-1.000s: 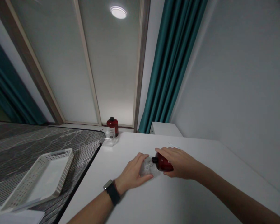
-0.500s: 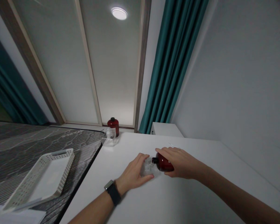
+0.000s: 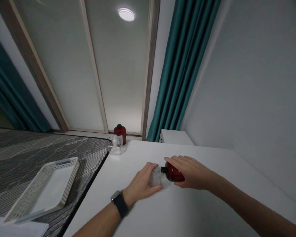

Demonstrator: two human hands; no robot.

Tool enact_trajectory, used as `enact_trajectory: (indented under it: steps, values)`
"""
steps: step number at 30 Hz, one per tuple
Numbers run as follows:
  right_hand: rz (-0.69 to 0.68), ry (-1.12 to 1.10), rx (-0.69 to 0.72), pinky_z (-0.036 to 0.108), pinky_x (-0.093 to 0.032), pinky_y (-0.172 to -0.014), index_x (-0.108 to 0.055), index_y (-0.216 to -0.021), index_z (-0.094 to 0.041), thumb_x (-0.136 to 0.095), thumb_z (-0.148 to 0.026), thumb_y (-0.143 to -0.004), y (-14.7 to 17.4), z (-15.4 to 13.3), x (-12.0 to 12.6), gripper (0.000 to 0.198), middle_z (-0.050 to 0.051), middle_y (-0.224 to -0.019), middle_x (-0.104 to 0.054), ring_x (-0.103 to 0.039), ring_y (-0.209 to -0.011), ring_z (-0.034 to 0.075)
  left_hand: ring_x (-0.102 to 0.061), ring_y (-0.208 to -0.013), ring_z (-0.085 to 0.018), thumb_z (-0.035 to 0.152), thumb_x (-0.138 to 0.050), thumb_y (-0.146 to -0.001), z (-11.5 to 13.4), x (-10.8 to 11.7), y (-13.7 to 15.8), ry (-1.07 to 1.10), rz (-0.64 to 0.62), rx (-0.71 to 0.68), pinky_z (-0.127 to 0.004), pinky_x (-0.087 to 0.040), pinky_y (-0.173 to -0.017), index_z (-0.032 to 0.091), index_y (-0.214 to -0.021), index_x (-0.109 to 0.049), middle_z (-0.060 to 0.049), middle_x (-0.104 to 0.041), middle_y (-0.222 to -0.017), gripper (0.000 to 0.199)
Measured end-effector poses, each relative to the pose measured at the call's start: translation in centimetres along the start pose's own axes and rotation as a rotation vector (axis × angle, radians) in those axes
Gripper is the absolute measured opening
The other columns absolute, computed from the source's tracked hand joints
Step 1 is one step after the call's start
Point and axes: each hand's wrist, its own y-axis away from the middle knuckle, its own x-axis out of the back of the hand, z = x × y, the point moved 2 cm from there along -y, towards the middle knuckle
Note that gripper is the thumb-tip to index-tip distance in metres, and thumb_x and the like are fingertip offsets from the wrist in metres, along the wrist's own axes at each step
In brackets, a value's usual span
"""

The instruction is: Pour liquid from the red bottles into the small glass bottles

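My right hand (image 3: pixel 191 172) is wrapped round a dark red-brown bottle (image 3: pixel 173 172), which is tipped so that its black neck points left. That neck is over a clear container (image 3: pixel 157 177) on the white table (image 3: pixel 199 210). Around the container's left side curve the thumb and fingers of my left hand (image 3: pixel 143 184), holding it. The container's exact shape and what is inside are hard to make out. A dark watch sits on my left wrist.
At the table's far left corner stands a second red-brown bottle (image 3: pixel 120 132) with a black cap, behind a clear box (image 3: pixel 115 148) holding something whitish. A white perforated basket (image 3: pixel 70 184) lies on the grey patterned surface to the left, near white paper (image 3: pixel 22 227). A white cabinet (image 3: pixel 175 136) is beyond the table.
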Motion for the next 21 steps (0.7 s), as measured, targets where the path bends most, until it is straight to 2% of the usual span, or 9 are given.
enact_trajectory:
  steps: [7,14,21]
  values:
    - [0.025,-0.017,0.004,0.057,-0.044,-0.105,-0.045,-0.146,-0.025,-0.075,-0.026,-0.073,0.12,0.25,-0.36,0.079,0.015,-0.134,-0.063,-0.063,-0.117,0.037,-0.056,-0.113,-0.028,0.028,-0.076,-0.081,-0.04,0.05,0.03,-0.014,0.0,-0.009,-0.045,-0.051,-0.098,0.021,-0.135,-0.039,-0.011,-0.054,-0.123,0.065]
    - [-0.013,0.007,-0.002,0.056,-0.046,-0.103,-0.044,-0.147,-0.02,-0.075,-0.026,-0.074,0.1,0.11,-0.05,0.08,0.017,-0.133,-0.063,-0.063,-0.117,0.037,-0.056,-0.111,-0.027,0.025,-0.077,-0.08,0.02,0.04,0.01,-0.028,-0.007,0.003,-0.044,-0.051,-0.096,0.021,-0.135,-0.038,-0.01,-0.053,-0.122,0.068]
    - [-0.015,0.01,-0.008,0.055,-0.046,-0.103,-0.043,-0.147,-0.021,-0.073,-0.027,-0.076,0.28,0.14,-0.24,0.078,0.017,-0.136,-0.062,-0.062,-0.118,0.037,-0.055,-0.113,-0.028,0.025,-0.076,-0.08,-0.12,0.09,0.02,-0.022,-0.014,0.004,-0.045,-0.05,-0.098,0.022,-0.135,-0.037,-0.01,-0.053,-0.124,0.068]
